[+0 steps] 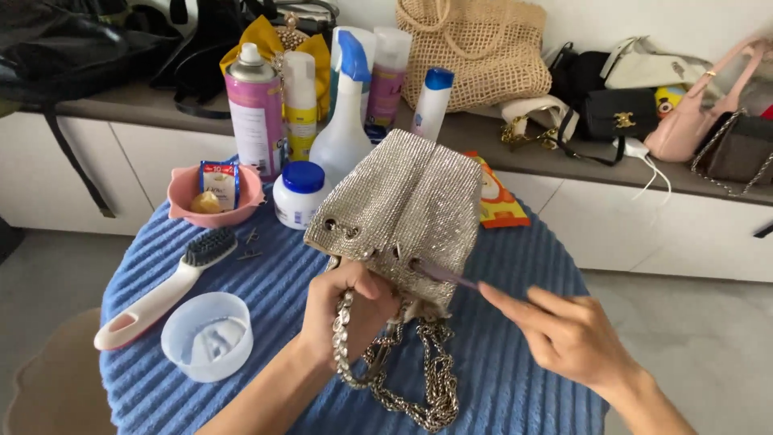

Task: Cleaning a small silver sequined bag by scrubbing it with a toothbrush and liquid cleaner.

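A glittering silver bucket bag (pixel 407 201) with a chunky metal chain strap (pixel 419 379) is held up over a round table covered in blue ribbed cloth (pixel 515 379). My left hand (pixel 346 310) grips the bag's lower rim and the chain. My right hand (pixel 564 330) pinches a thin purple stick-like tool (pixel 447 275) whose tip touches the bag's rim near an eyelet.
On the table lie a white-handled brush (pixel 165 290), a clear plastic cup (pixel 207 334), a pink bowl with a small packet (pixel 216 193), a white jar with blue lid (pixel 299 195), and spray bottles and cans (pixel 342 121). Handbags line the counter (pixel 564 153) behind.
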